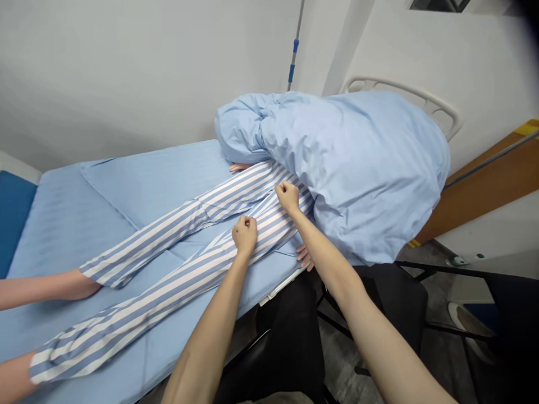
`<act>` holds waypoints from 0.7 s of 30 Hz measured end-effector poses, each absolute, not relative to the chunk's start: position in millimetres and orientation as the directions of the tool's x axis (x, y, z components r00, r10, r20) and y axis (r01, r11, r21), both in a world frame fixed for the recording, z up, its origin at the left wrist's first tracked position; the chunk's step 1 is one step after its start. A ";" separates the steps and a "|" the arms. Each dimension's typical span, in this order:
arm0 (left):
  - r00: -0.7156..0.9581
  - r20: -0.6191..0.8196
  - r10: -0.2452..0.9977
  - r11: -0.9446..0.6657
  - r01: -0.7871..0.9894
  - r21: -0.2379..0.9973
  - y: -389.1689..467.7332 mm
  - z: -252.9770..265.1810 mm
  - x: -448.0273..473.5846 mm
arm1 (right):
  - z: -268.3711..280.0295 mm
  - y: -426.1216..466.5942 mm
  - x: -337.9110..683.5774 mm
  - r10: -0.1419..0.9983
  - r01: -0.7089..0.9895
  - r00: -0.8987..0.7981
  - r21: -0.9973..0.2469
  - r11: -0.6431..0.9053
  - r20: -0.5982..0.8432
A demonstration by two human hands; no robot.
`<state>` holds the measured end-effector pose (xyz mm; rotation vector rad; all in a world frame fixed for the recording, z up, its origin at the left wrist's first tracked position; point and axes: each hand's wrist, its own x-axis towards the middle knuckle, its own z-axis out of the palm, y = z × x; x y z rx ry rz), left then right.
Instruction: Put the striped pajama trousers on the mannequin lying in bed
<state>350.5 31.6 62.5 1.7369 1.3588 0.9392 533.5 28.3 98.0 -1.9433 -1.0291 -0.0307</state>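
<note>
Striped blue-and-white trousers (147, 303) cover the legs of a figure lying on the bed. My left hand (245, 234) is closed in a fist over the thigh nearer to me. Farther up the same thigh, my right hand (288, 196) is also balled into a fist. No cloth shows bunched in either fist; whether they touch the trousers or hover just above, I cannot tell. A light blue quilt (349, 157) hides the figure's upper body. One of the figure's hands (304, 256) pokes out below it at the bed's near edge, another (239, 166) at the far side.
The bed's blue sheet (126, 174) runs along the white wall. A pale headboard (404, 90) and a pole with blue clamps (293, 59) rise behind the quilt. Black chairs (391, 314) stand at the near right side, by a wooden panel (484, 191).
</note>
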 end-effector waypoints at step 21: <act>-0.131 0.177 0.975 -0.107 0.420 0.901 51.2 82.7 111.9 | 60.6 32.5 554.4 0.648 0.725 0.683 -0.422 -0.544 0.337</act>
